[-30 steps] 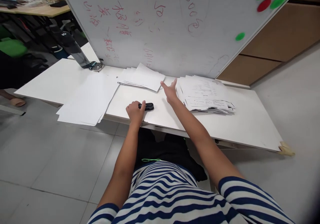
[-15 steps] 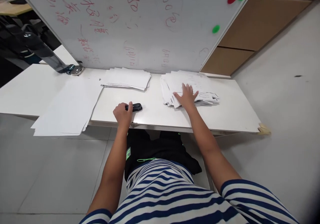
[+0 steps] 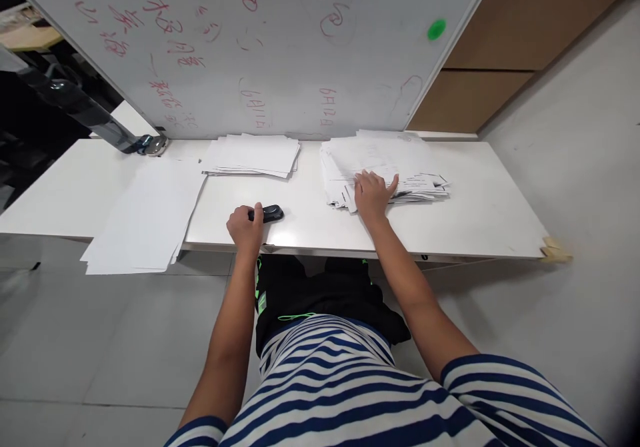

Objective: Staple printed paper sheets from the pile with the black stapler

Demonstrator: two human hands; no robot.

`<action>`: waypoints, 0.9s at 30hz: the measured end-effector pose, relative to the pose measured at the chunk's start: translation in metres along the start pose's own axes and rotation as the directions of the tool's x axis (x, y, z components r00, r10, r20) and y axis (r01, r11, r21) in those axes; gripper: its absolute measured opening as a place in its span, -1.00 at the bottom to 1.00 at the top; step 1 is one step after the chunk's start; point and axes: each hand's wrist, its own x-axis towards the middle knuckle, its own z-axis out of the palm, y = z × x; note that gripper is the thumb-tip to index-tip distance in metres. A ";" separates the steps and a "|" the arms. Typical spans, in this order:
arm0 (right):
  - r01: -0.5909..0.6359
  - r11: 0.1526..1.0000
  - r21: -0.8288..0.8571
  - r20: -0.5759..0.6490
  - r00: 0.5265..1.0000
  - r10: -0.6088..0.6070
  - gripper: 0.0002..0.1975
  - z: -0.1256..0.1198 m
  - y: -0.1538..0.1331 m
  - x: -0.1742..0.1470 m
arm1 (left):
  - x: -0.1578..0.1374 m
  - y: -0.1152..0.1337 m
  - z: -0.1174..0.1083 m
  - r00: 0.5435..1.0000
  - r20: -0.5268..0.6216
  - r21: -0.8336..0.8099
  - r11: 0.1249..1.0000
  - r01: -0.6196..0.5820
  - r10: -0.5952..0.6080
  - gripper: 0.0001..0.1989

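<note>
My left hand (image 3: pixel 245 227) is closed around one end of a black stapler (image 3: pixel 273 213), which rests low over the desk near its front edge. To the right, my right hand (image 3: pixel 374 194) lies on the front part of an untidy pile of printed papers (image 3: pixel 400 160). Its fingers are slightly bent on the top sheet and the thumb stands apart. A smaller stack of white sheets (image 3: pixel 253 154) sits at the back of the desk, beyond the stapler. Larger blank sheets (image 3: pixel 145 217) lie on the left and jut out past the front edge.
The white desk (image 3: pixel 305 224) backs onto a whiteboard (image 3: pixel 280 47) with red handwriting and a green magnet (image 3: pixel 437 29). A dark upright appliance (image 3: pixel 95 110) leans at the back left. Brown boxes (image 3: pixel 465 104) stand behind on the right. Yellowish padding (image 3: pixel 555 250) covers the right desk corner.
My right hand has drawn its fingers closer together and shifted slightly on the pile, whose top sheets have slid a little. My left hand keeps the stapler in place. The camera view has shifted slightly.
</note>
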 end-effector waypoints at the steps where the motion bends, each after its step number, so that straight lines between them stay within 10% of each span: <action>1: -0.002 1.000 0.013 -0.011 1.000 0.002 -0.62 0.000 0.001 0.000 | 0.000 0.000 0.000 1.000 -0.001 0.001 1.000 0.003 -0.003 -0.70; 10: -0.118 0.993 -0.009 -0.075 0.990 0.117 -0.51 -0.009 0.004 0.005 | 0.000 0.006 -0.004 1.000 0.011 -0.032 0.999 0.028 -0.028 -0.71; 20: 0.059 0.992 -0.113 0.216 0.976 -0.033 -0.52 -0.006 -0.015 0.025 | 0.000 0.005 -0.004 0.999 0.010 -0.018 0.999 0.033 -0.033 -0.71; 27: 0.022 0.995 -0.097 0.191 0.982 -0.003 -0.53 0.007 -0.011 0.020 | 0.000 0.003 -0.003 0.999 0.013 -0.048 0.998 0.033 -0.033 -0.71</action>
